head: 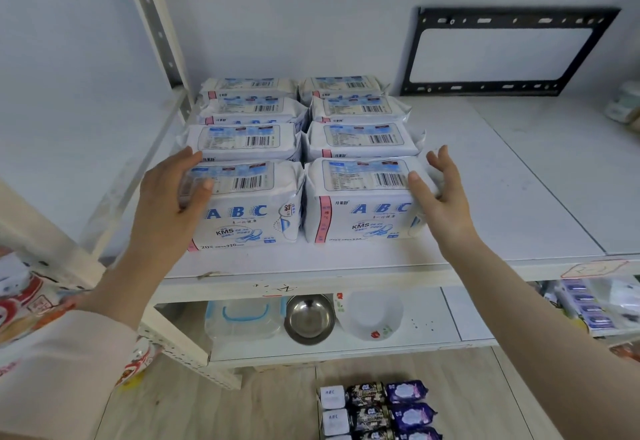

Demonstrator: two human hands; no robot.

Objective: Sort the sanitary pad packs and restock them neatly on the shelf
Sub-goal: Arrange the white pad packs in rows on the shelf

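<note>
Two front packs (249, 211), left hand (169, 197) gripping one, right hand (446, 197) pressing other

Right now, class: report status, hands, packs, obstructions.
Left hand grips left front pack; right hand, fingers straight, presses right front pack. Two columns of four on shelf. Nothing blocking.

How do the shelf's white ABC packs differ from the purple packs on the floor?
The white ABC packs have pale wrap, blue lettering; the purple packs, dark wrap. The white ABC packs stand in two columns on the shelf; the purple packs lie in one column on the floor. Both sets are neatly aligned.
</note>
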